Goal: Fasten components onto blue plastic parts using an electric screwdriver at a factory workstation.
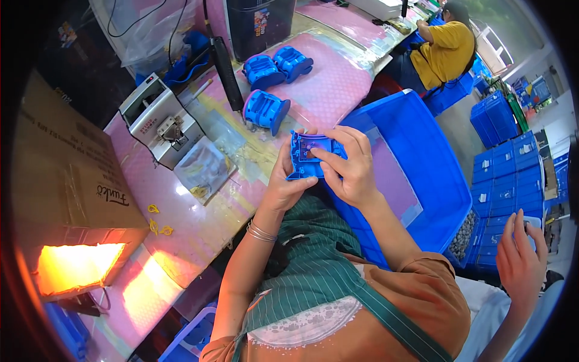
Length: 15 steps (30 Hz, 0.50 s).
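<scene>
Over my lap, my left hand point(285, 181) is closed round the side of a blue plastic housing point(295, 158), its hollow inner face turned up. My right hand point(351, 168) grips the housing's right edge, and one fingertip presses into the hollow. Whether a small part lies under that fingertip is hidden. Just beyond my hands, on the pink table mat, stands a blue curved assembly point(265, 110). Two more like it, a left blue assembly point(262, 72) and a right blue assembly point(292, 63), stand farther back. A black electric screwdriver point(225, 75) hangs beside them.
A silver screw feeder point(161, 128) and a clear plastic tray point(206, 172) stand left. Small yellow pieces point(153, 209) lie near a cardboard box point(72, 163) with a glowing opening. A large blue bin point(443, 175) is at my right. Another person's hand point(520, 256) shows far right; a person in yellow point(443, 51) sits beyond.
</scene>
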Motion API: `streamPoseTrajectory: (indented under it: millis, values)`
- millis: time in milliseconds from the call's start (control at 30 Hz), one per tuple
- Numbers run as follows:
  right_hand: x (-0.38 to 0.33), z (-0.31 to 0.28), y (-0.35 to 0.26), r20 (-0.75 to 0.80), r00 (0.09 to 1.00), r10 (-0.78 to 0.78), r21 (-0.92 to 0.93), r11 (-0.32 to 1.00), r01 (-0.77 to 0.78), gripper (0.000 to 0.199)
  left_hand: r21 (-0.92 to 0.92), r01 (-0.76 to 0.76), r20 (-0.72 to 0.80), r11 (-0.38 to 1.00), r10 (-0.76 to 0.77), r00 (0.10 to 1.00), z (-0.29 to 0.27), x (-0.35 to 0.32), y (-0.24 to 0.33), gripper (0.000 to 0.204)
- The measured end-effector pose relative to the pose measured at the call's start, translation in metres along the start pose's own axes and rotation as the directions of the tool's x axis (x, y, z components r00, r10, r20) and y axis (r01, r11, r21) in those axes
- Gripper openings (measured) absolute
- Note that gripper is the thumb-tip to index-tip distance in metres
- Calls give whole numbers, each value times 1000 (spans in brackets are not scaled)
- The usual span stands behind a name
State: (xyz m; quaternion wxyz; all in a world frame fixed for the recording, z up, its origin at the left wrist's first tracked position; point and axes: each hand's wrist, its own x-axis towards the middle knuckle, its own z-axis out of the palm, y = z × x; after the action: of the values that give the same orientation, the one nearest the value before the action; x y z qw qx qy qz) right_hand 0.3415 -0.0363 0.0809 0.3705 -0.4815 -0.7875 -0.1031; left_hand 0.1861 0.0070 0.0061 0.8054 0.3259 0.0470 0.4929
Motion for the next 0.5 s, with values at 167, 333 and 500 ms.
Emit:
streamPoseTrajectory:
  millis: [167, 333, 500]
  values:
    - [-5, -5, 0, -1, 1000, 16, -32, 999, -16, 27, 75, 4, 23, 997, -5, 1000, 2, 1, -3, 101]
    - [-4, -1, -5, 7, 1000, 11, -20, 1000, -11, 27, 74, -3, -5, 997, 3, 1000, 2, -5, 0, 102]
    - [8, 5, -3, 80, 995, -58, 8, 998, 57, 19, 131, 12, -55, 991, -5, 998, -11, -18, -5, 100]
